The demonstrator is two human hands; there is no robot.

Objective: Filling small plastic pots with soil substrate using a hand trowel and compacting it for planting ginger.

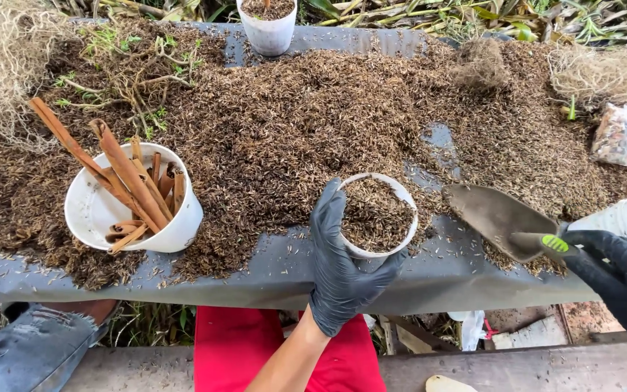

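My left hand [342,272] is clamped round the white cup [376,215] of brown husk at the tabletop [255,272] edge. My right hand [618,279] grips the trowel [498,218] beside it. Left sits a bucket [136,207] of bark sticks; beyond, the husk heap [306,116] and another pot [268,25].

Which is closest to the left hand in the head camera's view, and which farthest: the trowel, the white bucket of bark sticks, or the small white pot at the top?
From the left hand:
1. Trowel, just to its right, held by the right hand.
2. White bucket of bark sticks, farther off to the left.
3. Small white pot, farthest, at the far edge of the bench.
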